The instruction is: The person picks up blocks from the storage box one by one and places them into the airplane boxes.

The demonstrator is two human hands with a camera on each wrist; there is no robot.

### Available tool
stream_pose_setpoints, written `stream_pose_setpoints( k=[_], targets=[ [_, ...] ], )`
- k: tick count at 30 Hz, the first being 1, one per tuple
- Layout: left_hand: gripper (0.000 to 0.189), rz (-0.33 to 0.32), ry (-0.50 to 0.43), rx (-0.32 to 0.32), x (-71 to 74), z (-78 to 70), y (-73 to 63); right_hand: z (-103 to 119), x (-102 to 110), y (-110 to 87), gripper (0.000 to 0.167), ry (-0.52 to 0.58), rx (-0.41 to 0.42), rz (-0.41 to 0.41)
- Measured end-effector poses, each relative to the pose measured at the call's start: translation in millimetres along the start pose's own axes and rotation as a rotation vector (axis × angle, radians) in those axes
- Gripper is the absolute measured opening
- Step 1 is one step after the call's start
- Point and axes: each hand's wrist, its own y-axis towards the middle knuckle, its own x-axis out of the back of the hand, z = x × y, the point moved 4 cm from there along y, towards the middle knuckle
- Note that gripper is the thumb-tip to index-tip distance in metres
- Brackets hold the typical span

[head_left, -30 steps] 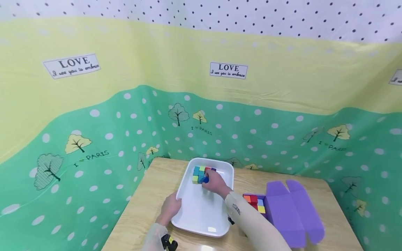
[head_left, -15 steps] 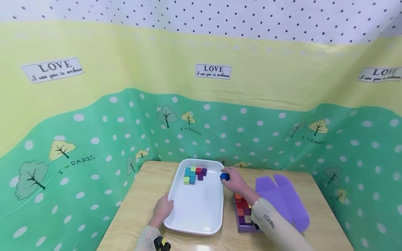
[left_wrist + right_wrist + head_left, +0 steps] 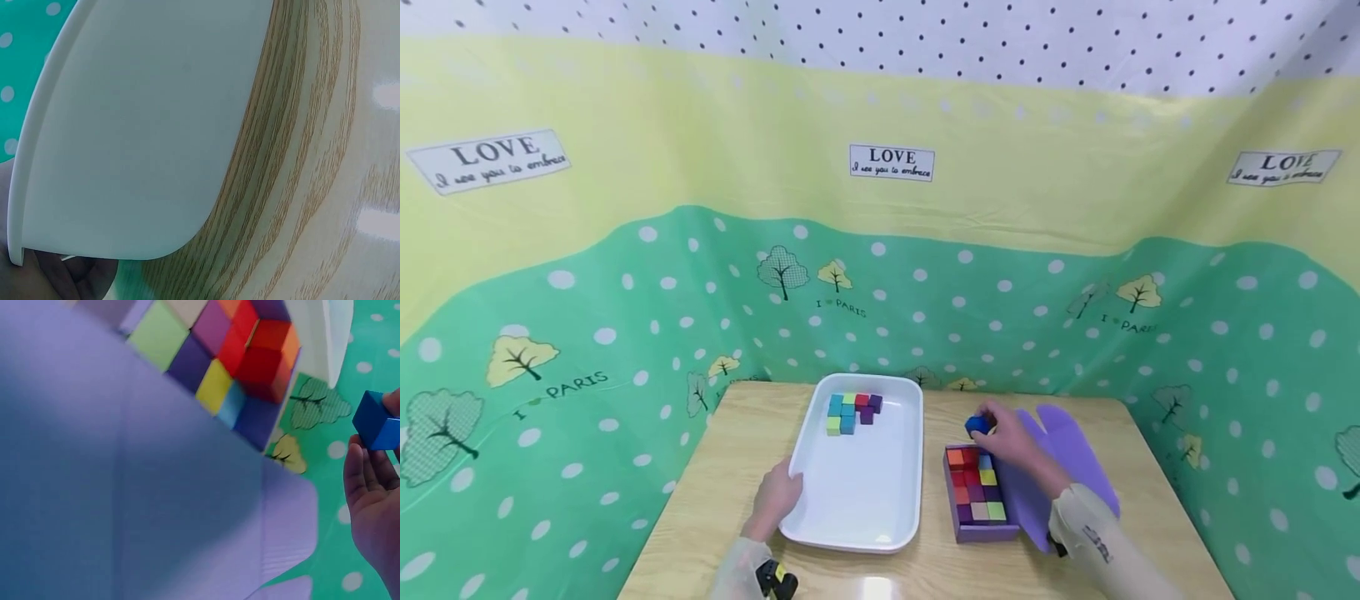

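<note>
Smooth blue cube [image 3: 977,426], likely light and stiff, best taken by opposite faces, is pinched by right hand [image 3: 1009,435], lower right of head view; glossy white rectangular tray [image 3: 857,492] is gripped by left hand [image 3: 777,493].

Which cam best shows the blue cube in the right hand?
Right wrist: the blue cube appears large, its faces and edges distinct, though the picture's right edge crops it. Head shows it small, held in the right hand, partly covered by fingers. Left wrist doesn't show it.
</note>
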Motion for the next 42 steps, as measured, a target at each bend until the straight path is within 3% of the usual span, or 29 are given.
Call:
stream_pose_setpoints(
  k=[3, 8, 16, 20, 31, 42],
  targets=[
    [0.044, -0.001, -0.009, -0.002, 1.0, -0.6, 2.0, -8, 4, -3.8, 0.029, -0.08, -0.014, 0.003],
    [0.046, 0.003, -0.027, 0.035, -1.2, 6.3, -1.5, -21, 0, -14.6, 0.031, -0.213, -0.031, 0.079],
    [0.045, 0.008, -0.038, 0.058, -1.2, 10.2, -4.8, -25, -4, -21.1, 0.027, -0.187, -0.048, 0.079],
    [0.044, 0.006, -0.041, 0.039, -1.7, 7.9, -4.4, -26, -6, -19.7, 0.027, -0.243, -0.061, 0.105],
    [0.043, 0.001, -0.052, 0.022, -0.5, 3.4, -5.4, -32, -16, -21.5, 0.03, -0.355, 0.012, 0.154],
    [0.042, -0.003, -0.049, -0.004, 0.3, -1.5, -3.3, -39, -15, -23.6, 0.033, -0.345, -0.083, 0.158]
  ],
)
